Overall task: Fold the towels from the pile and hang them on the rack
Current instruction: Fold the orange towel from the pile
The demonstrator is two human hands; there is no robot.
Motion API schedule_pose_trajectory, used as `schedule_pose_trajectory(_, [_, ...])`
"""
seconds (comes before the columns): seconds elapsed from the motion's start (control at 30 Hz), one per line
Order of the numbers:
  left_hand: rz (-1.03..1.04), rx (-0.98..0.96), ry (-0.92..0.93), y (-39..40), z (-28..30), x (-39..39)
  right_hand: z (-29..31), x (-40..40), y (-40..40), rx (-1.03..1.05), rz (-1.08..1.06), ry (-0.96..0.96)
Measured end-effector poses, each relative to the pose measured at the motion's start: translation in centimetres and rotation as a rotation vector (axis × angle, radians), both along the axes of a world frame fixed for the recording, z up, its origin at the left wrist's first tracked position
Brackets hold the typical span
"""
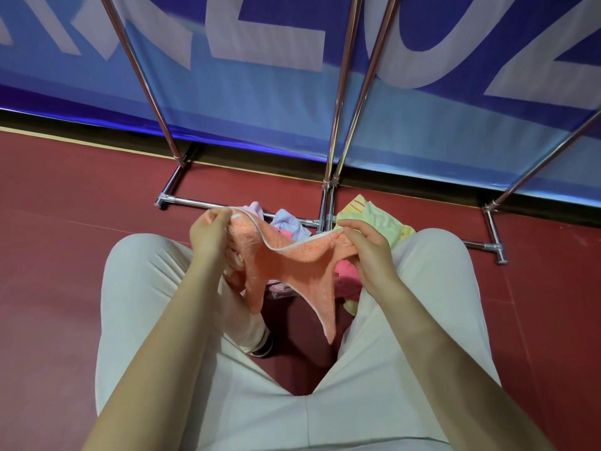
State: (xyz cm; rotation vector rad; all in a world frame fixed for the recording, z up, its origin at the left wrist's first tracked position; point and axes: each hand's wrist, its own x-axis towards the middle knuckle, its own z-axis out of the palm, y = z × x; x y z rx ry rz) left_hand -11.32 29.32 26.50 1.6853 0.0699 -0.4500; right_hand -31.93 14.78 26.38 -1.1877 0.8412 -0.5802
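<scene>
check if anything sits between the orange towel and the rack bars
Nothing visible does. Both hands, left hand and right hand, grip the orange towel above the pile, and the space up to the rack poles is open. The top rail is out of frame, so that part cannot be judged.

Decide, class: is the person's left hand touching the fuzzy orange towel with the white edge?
Touching. The head view shows the left hand pinching the orange towel's upper edge between curled fingers.

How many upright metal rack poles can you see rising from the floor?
4: one on the left, two close together in the middle, one at the far right. Others may lie outside the frame.
</scene>
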Motion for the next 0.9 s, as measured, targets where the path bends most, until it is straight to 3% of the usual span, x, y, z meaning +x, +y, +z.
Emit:
schedule_pose_trajectory(0.3, [-0.400, 0.142, -0.072, -2.2, 0.4, -4.1, 0.1, 0.6, 1.0, -0.044, 0.241, 0.007])
schedule_pose_trajectory(0.57, [-0.525, -0.006, 0.081, -2.8, 1.1, -5.4, 0.1, 0.4, 1.1, -0.393, 0.221, 0.180])
schedule_pose_trajectory(0.7, [-0.598, -0.038, 0.008, -3.0, 1.6, -5.8, 0.2, 0.3, 1.0, -0.683, 0.155, 0.192])
schedule_pose_trajectory(0.77, [-0.675, -0.059, -0.061, -3.0, 1.7, -6.4, 0.2, 0.4, 1.2, -0.648, 0.144, 0.137])
schedule_pose_trajectory(0.9, [-0.742, -0.114, -0.118, -3.1, 1.5, -7.6, 0.3, 0.6, 1.6, -0.379, 0.181, 0.087])
